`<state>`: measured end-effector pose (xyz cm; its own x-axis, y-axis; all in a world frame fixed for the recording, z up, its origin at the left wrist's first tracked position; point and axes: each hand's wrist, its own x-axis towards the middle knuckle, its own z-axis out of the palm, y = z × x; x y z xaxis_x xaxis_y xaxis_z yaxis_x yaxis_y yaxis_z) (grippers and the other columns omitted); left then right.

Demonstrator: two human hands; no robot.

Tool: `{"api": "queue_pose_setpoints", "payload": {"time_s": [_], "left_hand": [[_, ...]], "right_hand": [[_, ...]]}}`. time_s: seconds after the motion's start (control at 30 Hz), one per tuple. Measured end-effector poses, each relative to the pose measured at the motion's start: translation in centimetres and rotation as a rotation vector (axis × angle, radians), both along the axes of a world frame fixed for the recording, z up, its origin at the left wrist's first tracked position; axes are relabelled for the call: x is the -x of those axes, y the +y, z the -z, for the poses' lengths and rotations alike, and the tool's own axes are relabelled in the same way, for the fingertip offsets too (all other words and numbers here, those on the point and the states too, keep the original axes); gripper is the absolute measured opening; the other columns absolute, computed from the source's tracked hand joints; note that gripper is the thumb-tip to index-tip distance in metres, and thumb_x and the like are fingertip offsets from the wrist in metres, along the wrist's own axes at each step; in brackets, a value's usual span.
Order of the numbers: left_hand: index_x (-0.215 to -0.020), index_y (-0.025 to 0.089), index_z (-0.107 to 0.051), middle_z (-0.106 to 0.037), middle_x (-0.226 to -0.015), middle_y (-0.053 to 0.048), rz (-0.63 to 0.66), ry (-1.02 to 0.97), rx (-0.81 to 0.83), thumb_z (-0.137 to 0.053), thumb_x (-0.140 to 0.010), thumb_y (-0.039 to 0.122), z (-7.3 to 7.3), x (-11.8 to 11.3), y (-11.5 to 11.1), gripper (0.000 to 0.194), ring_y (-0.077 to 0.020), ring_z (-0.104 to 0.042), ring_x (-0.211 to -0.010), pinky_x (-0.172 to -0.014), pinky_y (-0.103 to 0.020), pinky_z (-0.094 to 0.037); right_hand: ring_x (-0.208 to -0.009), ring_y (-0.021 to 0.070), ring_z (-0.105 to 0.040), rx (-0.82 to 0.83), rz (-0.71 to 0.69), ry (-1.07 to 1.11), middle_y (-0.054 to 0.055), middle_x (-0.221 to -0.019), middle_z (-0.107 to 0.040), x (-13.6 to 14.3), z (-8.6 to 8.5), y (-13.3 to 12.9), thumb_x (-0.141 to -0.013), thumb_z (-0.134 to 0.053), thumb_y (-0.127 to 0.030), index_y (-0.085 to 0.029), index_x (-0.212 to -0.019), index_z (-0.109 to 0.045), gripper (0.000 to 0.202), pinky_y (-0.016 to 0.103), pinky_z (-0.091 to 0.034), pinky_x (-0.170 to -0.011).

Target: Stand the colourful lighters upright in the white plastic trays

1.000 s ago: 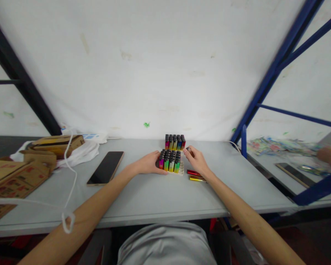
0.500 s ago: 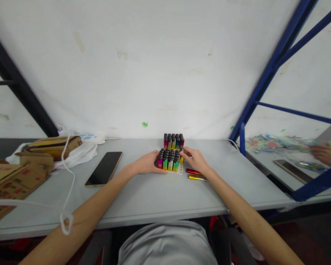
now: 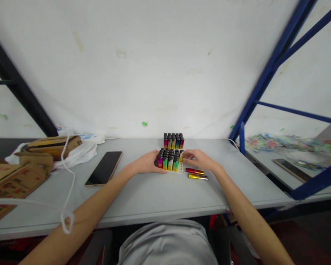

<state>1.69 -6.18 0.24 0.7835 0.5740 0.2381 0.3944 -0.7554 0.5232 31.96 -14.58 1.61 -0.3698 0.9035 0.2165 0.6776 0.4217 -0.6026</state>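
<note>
A white tray (image 3: 181, 170) holds upright lighters (image 3: 170, 161) with black tops and colourful bodies. My left hand (image 3: 148, 162) grips the tray's left side, thumb along the front and fingers behind. To the right of the tray is my right hand (image 3: 198, 159), its thumb and fingers parted with nothing seen between them. Its fingertips are close beside a yellow lighter (image 3: 181, 156) standing in the tray's right column; contact is hard to tell. A red lighter (image 3: 194, 171) and a gold lighter (image 3: 198, 177) lie flat on the table just below that hand.
Behind the tray stands another block of lighters (image 3: 173, 140). At left are a phone (image 3: 104, 168), opened cardboard boxes (image 3: 30, 169) and a white cable (image 3: 68, 170). Blue shelf posts (image 3: 264, 79) rise at right, with another phone (image 3: 292, 170) and a blurred co-worker's hand beyond.
My right hand has let go of the yellow lighter in the tray and shifted slightly right. More of the red and gold lighters shows. My left hand stays on the tray.
</note>
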Motion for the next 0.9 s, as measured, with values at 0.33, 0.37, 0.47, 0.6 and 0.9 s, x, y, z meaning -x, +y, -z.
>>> {"api": "queue_pose_setpoints", "payload": {"time_s": [0.33, 0.37, 0.47, 0.6, 0.9], "left_hand": [[-0.120, 0.022, -0.069, -0.072, -0.118, -0.009, 0.021, -0.046, -0.005, -0.088, -0.062, 0.064, 0.4, 0.0, 0.3, 0.074, -0.0338, -0.065, -0.111, -0.100, -0.043, -0.051], [-0.120, 0.022, -0.069, -0.072, -0.117, -0.009, 0.021, -0.051, -0.003, -0.088, -0.062, 0.063, 0.3, 0.1, 0.2, 0.074, -0.0337, -0.065, -0.111, -0.100, -0.043, -0.051], [-0.121, 0.021, -0.069, -0.072, -0.118, -0.009, 0.027, -0.050, -0.001, -0.088, -0.062, 0.063, 0.3, 0.1, 0.2, 0.074, -0.0339, -0.065, -0.112, -0.100, -0.043, -0.051], [-0.120, 0.022, -0.069, -0.072, -0.117, -0.009, 0.027, -0.049, -0.002, -0.088, -0.062, 0.062, 0.4, 0.0, 0.3, 0.073, -0.0343, -0.066, -0.112, -0.101, -0.043, -0.051], [-0.123, 0.023, -0.069, -0.074, -0.115, -0.008, 0.021, -0.056, -0.001, -0.089, -0.061, 0.061, 0.6, 0.1, 0.5, 0.076, -0.0350, -0.066, -0.112, -0.099, -0.043, -0.052]], "right_hand": [[-0.077, 0.0186, -0.062, 0.365, -0.067, -0.074, 0.004, -0.085, -0.071, -3.6, 0.1, -0.7, -0.076, -0.078, -0.058, -0.017, -0.092, -0.072, 0.045, 0.028, -0.048, -0.068], [-0.076, 0.0184, -0.061, 0.347, -0.060, -0.080, 0.004, -0.085, -0.071, -3.5, 0.2, -0.6, -0.080, -0.075, -0.058, -0.017, -0.092, -0.071, 0.043, 0.028, -0.047, -0.068], [-0.073, 0.0180, -0.060, 0.199, 0.031, -0.078, 0.005, -0.085, -0.071, -3.3, 0.4, -0.4, -0.088, -0.066, -0.056, -0.018, -0.093, -0.064, 0.038, 0.029, -0.047, -0.067], [-0.071, 0.0179, -0.062, 0.090, 0.082, 0.079, 0.002, -0.080, -0.071, -3.2, 0.9, -0.3, -0.096, -0.055, -0.053, -0.020, -0.108, -0.053, 0.034, 0.031, -0.049, -0.069], [-0.058, 0.0098, -0.045, 0.137, 0.135, 0.544, -0.004, -0.079, -0.052, -0.7, 1.7, 0.5, -0.091, -0.058, -0.066, -0.021, -0.113, -0.053, 0.050, 0.024, -0.041, -0.053]]}}
